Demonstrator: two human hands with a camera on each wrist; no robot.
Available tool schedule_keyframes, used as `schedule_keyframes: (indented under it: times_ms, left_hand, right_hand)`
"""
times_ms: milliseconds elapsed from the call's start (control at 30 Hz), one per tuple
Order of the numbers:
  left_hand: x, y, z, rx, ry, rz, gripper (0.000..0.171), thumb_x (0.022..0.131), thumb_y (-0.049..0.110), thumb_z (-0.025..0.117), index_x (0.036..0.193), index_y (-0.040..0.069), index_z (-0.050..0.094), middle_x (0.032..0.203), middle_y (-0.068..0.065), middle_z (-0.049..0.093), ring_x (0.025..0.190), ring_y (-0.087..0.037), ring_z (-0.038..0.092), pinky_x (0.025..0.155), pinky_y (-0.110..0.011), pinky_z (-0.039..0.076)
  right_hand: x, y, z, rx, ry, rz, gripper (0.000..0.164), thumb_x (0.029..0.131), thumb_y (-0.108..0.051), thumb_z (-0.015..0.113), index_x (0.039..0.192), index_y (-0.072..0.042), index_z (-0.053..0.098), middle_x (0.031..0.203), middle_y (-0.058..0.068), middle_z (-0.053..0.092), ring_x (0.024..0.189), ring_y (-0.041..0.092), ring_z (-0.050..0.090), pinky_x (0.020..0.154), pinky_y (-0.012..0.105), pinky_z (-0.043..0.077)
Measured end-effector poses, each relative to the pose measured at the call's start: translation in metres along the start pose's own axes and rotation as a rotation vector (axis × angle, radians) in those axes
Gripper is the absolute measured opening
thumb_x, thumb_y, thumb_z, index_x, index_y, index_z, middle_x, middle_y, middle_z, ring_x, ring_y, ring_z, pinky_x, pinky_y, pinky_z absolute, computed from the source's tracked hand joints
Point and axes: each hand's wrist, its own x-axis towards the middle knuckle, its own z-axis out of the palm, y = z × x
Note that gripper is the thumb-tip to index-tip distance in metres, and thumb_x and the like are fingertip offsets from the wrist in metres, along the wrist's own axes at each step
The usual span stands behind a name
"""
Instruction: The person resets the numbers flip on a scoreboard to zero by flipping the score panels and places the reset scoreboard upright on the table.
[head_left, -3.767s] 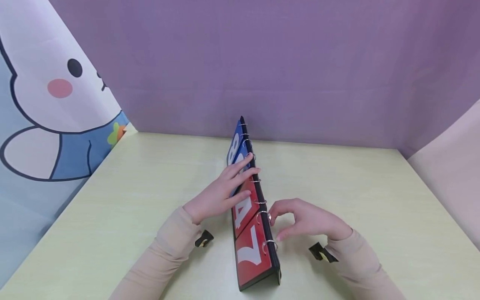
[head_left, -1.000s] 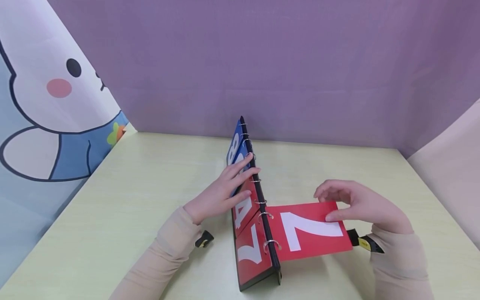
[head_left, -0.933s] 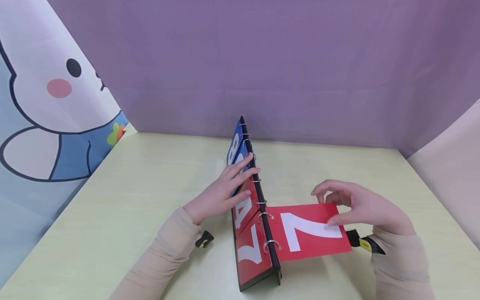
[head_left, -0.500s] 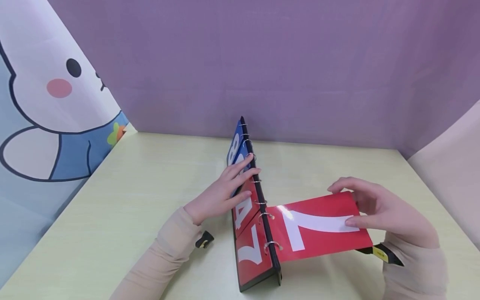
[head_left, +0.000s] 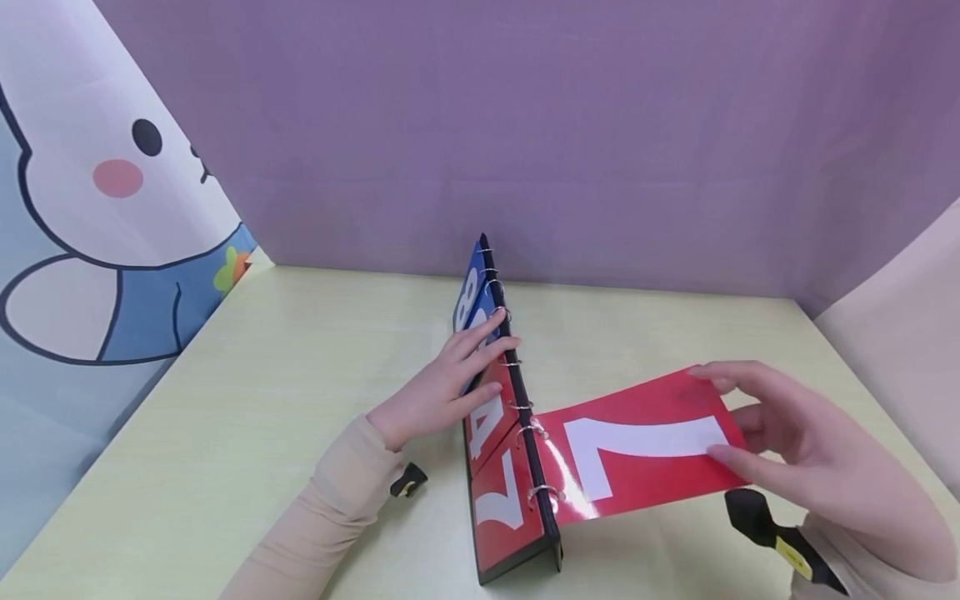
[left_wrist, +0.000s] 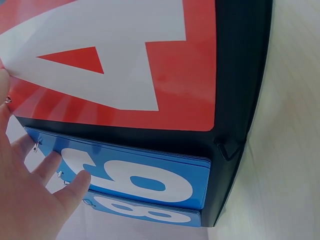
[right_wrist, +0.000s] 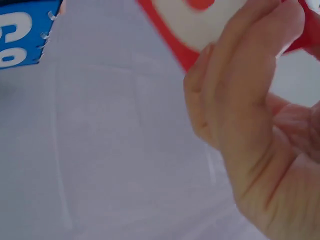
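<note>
A tent-shaped flip scoreboard (head_left: 527,425) with a black spine and metal rings stands lengthwise on the table. Its left face carries red number cards (left_wrist: 180,90) at the near half and blue ones (left_wrist: 197,192) at the far half. My left hand (head_left: 435,387) rests against that face, fingers spread and reaching up to the spine. Out to the right, my right hand (head_left: 817,458) pinches the outer end of a red card (head_left: 652,400) marked 7, thumb on top. The card is still on its rings and is slightly bent. In the right wrist view its other side shows a rounded white digit.
The pale table (head_left: 315,333) meets a purple cloth backdrop (head_left: 525,142) behind the scoreboard. A cartoon-printed cloth (head_left: 75,225) hangs at the left. Dark straps (head_left: 408,480) show at both wrists.
My right hand has come from behind the spine out to the right, swinging the red 7 card up. Lately it has moved further right, its thumb near the card's outer edge. My left hand has stayed put.
</note>
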Motion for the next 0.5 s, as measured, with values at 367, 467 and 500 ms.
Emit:
schedule_keyframes:
  times_ms: [367,467,500]
  left_hand:
    - [-0.001,0.001,-0.001,-0.006,0.0,-0.002,0.056,0.095,0.034,0.054,0.146,0.027,0.032,0.16,0.003,0.004,0.143,-0.029,0.015,0.096,-0.049,0.048]
    - [-0.001,0.001,-0.001,-0.008,0.0,-0.001,0.056,0.096,0.033,0.054,0.147,0.027,0.032,0.16,0.004,0.004,0.143,-0.029,0.015,0.096,-0.049,0.048]
    - [-0.001,0.001,0.0,-0.008,0.001,0.001,0.056,0.096,0.033,0.054,0.147,0.027,0.031,0.16,0.004,0.004,0.143,-0.029,0.015,0.096,-0.049,0.048]
  right_hand:
    - [-0.009,-0.007,0.025,-0.02,0.186,-0.133,0.081,0.07,0.021,0.069,0.141,0.002,0.035,0.127,0.011,0.047,0.091,0.015,0.061,0.07,0.019,0.054]
    - [-0.002,-0.009,0.038,0.198,0.273,-0.31,0.08,0.069,0.023,0.067,0.139,0.011,0.031,0.125,0.017,0.049,0.098,0.018,0.058,0.073,0.019,0.054]
    - [0.001,-0.011,0.044,0.264,0.297,-0.386,0.079,0.07,0.023,0.067,0.139,0.013,0.029,0.124,0.019,0.05,0.099,0.018,0.058,0.075,0.018,0.054]
